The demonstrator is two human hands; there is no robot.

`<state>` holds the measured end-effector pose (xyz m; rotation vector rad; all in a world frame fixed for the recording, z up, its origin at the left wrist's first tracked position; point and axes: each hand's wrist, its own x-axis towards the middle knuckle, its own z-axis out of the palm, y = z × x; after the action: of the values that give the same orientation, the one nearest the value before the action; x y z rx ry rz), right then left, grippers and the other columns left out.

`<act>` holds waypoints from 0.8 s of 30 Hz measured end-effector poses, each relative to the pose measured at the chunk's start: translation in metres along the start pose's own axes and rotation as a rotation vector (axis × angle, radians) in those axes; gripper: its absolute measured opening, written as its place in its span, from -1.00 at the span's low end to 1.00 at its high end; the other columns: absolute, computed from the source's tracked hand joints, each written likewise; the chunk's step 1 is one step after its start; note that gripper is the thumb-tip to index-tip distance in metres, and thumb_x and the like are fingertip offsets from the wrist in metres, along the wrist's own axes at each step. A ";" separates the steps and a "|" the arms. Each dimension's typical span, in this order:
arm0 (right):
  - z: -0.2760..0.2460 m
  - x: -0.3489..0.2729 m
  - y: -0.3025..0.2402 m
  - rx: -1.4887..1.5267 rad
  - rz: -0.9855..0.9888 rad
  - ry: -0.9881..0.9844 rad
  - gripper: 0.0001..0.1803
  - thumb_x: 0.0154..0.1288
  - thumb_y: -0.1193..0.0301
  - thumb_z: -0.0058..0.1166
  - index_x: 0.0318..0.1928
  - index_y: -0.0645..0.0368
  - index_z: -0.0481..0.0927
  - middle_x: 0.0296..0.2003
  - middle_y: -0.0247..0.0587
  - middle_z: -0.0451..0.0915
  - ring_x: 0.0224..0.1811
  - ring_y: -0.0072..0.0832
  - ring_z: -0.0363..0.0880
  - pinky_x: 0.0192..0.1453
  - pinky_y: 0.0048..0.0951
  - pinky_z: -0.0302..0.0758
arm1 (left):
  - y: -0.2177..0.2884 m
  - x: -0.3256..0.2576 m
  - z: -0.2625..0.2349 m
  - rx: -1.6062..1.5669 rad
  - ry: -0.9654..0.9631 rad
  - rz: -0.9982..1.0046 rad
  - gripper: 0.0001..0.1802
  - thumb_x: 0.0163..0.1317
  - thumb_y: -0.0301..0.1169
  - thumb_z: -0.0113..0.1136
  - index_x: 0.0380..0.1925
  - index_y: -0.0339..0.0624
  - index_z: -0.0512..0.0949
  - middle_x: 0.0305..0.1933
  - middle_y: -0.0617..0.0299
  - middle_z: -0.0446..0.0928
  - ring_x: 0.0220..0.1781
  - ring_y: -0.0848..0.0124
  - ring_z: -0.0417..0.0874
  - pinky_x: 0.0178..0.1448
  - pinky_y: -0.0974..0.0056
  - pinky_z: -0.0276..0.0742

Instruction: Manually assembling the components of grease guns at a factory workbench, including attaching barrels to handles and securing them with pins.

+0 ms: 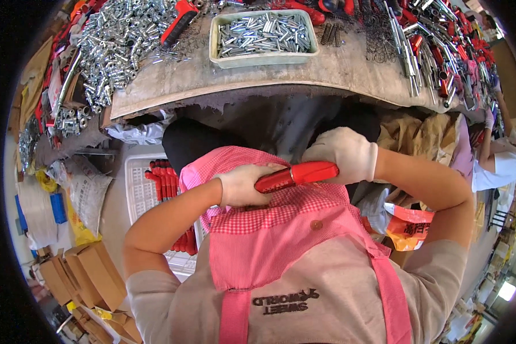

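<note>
One head-worn fisheye view – looking steeply down, close over the lap, workbench [338,69] ahead.

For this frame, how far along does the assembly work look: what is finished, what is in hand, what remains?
Done, apparently: a batch of red handles lies in the white crate at the person's left. In hand: both gloved hands, left hand and right hand, hold one red handle above the pink apron. Left: plenty, judging by the tray of metal pins and loose metal parts on the bench.
</note>
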<state>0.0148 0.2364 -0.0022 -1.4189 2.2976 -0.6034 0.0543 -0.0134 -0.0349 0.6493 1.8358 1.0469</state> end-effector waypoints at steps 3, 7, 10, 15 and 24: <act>0.011 0.002 0.005 0.067 0.035 0.008 -0.66 -0.14 0.28 0.25 -0.27 0.08 0.58 -0.41 -0.22 0.58 -0.28 -0.21 0.53 -0.20 -0.25 0.45 | 0.016 -0.007 -0.016 0.024 -0.062 -0.128 -0.38 -0.04 -0.32 0.18 0.11 -0.19 0.37 -0.18 -0.06 0.54 -0.18 0.15 0.60 -0.04 0.21 0.48; 0.005 0.008 0.006 -0.093 -0.207 0.153 -0.68 -0.15 0.30 0.21 -0.30 0.12 0.57 -0.45 -0.22 0.54 -0.33 -0.26 0.52 -0.21 -0.28 0.45 | 0.007 -0.009 -0.017 0.024 -0.125 -0.121 -0.45 -0.03 -0.32 0.20 0.03 -0.22 0.42 -0.30 0.01 0.56 -0.28 0.24 0.60 -0.10 0.23 0.50; -0.014 0.014 -0.008 -0.345 -0.457 0.159 -0.73 -0.12 0.30 0.10 -0.34 0.12 0.55 -0.50 -0.29 0.49 -0.38 -0.34 0.50 -0.21 -0.34 0.44 | -0.013 -0.004 0.002 -0.082 -0.170 0.032 -0.58 0.06 -0.29 0.21 -0.08 -0.23 0.46 -0.36 0.14 0.55 -0.33 0.35 0.58 -0.19 0.26 0.50; -0.019 0.025 -0.008 -0.629 -0.838 0.311 -0.79 -0.12 0.28 0.01 -0.40 0.05 0.53 -0.57 -0.43 0.39 -0.44 -0.47 0.43 -0.25 -0.43 0.40 | -0.047 0.012 0.014 -0.253 -0.397 -0.157 -0.58 0.07 -0.30 0.23 -0.07 -0.20 0.44 -0.42 0.23 0.49 -0.43 0.46 0.54 -0.34 0.35 0.49; 0.006 -0.005 0.010 0.148 0.176 -0.007 -0.54 -0.11 0.16 0.32 -0.16 0.04 0.55 -0.38 -0.14 0.60 -0.28 -0.18 0.61 -0.20 -0.25 0.51 | -0.023 -0.010 0.008 0.221 0.313 0.038 -0.38 0.01 -0.15 0.32 0.07 -0.10 0.36 -0.21 0.00 0.58 -0.18 0.10 0.63 -0.08 0.16 0.53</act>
<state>0.0126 0.2437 -0.0126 -1.1355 2.2894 -0.6961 0.0662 -0.0297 -0.0518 0.6813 2.2418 1.0225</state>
